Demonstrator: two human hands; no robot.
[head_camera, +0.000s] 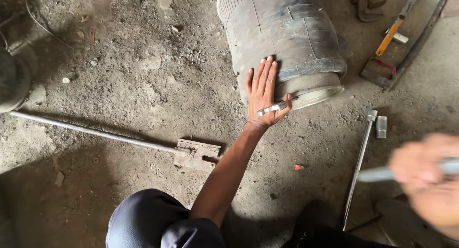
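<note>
A large black rubber air-spring bellows (282, 33) with a metal rim lies on its side on the dirt floor. My left hand (263, 92) is pressed flat against its side, fingers straight, with a small shiny metal tool (273, 107) pinned under the thumb near the rim. My right hand (428, 178), blurred at the lower right, is closed around a grey metal bar (382, 174) that points left.
A long socket bar (359, 157) and a loose socket (381, 126) lie right of the bellows. A long rod with a flat slotted head (197, 153) lies at left. An orange-handled tool (389, 35) and metal pieces lie at top right. My knee (153, 221) is below.
</note>
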